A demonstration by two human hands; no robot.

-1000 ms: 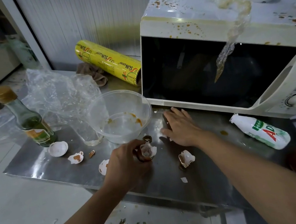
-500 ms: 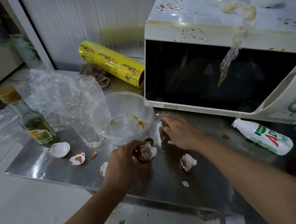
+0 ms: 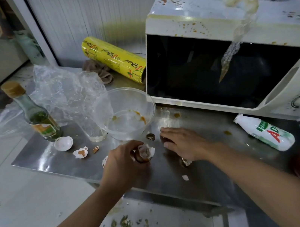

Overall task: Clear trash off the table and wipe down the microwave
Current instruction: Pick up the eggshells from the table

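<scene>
Standing at the far left of the tabletop (image 3: 40,160) is a green bottle (image 3: 36,115), with a clear bag (image 3: 63,93) behind it. Two shell bits (image 3: 63,143) lie just in front of the bottle. The left hand (image 3: 122,161) has its grip clamped on a shell piece (image 3: 145,152), just in front of the plastic bowl (image 3: 124,113). The yellow roll (image 3: 115,62) lies behind the bowl. The right hand (image 3: 184,144) lies flat on the tabletop, fingers apart (another shell (image 3: 185,162) peeks out under its wrist). The microwave (image 3: 225,58) is splashed brown on top. A white bottle (image 3: 265,132) lies on its side in front of it.
</scene>
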